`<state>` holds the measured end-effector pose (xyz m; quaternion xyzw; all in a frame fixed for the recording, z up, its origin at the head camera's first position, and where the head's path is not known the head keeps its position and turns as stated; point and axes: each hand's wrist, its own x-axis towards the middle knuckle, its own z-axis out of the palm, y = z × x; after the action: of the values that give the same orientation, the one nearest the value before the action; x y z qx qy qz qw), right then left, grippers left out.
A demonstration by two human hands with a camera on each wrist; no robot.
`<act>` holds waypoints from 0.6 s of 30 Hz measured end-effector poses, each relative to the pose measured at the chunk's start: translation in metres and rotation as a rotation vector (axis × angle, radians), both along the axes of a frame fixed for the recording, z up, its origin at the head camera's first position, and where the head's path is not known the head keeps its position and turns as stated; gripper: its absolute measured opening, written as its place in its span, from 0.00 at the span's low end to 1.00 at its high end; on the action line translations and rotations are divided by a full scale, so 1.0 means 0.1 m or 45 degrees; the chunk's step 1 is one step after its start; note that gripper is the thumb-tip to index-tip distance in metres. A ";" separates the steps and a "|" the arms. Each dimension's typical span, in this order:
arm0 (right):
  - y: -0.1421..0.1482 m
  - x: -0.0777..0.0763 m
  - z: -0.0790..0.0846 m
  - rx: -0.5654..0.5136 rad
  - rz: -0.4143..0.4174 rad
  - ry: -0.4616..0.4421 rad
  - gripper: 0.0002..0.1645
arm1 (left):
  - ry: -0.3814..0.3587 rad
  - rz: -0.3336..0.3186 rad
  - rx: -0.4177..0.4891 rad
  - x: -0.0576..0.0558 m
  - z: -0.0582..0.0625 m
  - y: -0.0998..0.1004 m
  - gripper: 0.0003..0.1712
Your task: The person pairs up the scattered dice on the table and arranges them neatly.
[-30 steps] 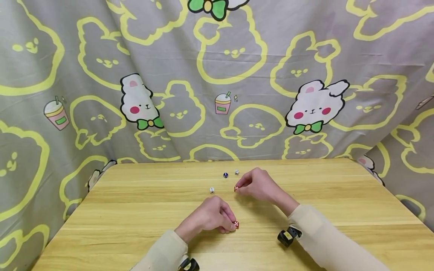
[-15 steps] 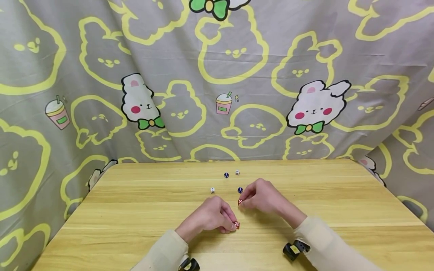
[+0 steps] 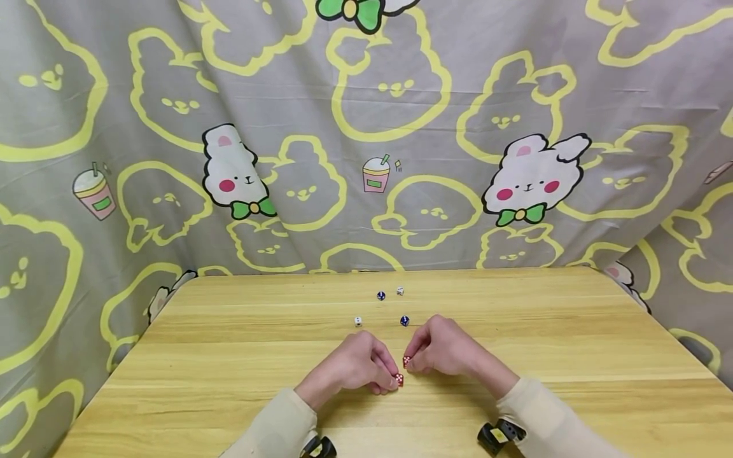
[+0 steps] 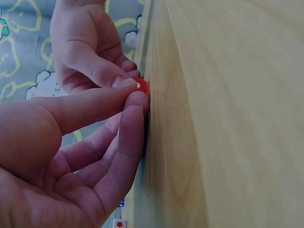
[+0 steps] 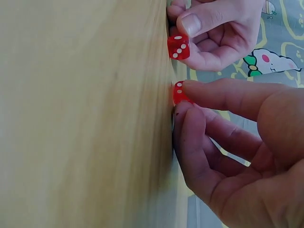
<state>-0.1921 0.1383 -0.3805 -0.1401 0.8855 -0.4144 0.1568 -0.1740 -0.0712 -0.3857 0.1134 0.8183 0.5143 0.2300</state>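
Near the middle of the wooden table, my left hand (image 3: 356,364) pinches a red die (image 3: 399,380) with white pips between thumb and fingers, low at the tabletop. Just behind it and slightly to the right, my right hand (image 3: 443,346) pinches a second red die (image 3: 406,362). The two dice are a short gap apart. In the right wrist view, the left hand's die (image 5: 179,47) shows several pips, while fingertips partly cover the right hand's die (image 5: 179,92). In the left wrist view, only a bit of a red die (image 4: 141,85) shows past the thumb.
Beyond the hands lie a white die (image 3: 358,321) and a blue die (image 3: 404,320). Farther back are another blue die (image 3: 381,296) and another white die (image 3: 400,291). A patterned grey curtain (image 3: 343,210) hangs behind the table (image 3: 229,356).
My right hand has drawn its red die toward me, close to the left hand's die, uncovering the blue die behind. The left hand has stayed in place.
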 end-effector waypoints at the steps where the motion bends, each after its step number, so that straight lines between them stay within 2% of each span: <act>1: 0.00 0.01 0.00 0.008 -0.001 0.000 0.08 | 0.001 0.000 0.000 0.00 0.00 0.00 0.08; 9: -0.03 0.11 0.00 -0.014 0.033 -0.022 0.08 | 0.005 -0.002 -0.008 -0.01 -0.01 -0.01 0.08; 18: -0.05 0.17 0.00 -0.025 0.056 0.016 0.10 | 0.013 -0.011 -0.016 0.00 -0.01 -0.01 0.08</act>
<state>-0.1750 0.1329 -0.3804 -0.1635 0.8791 -0.4186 0.1589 -0.1741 -0.0721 -0.3862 0.1181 0.8221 0.5077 0.2289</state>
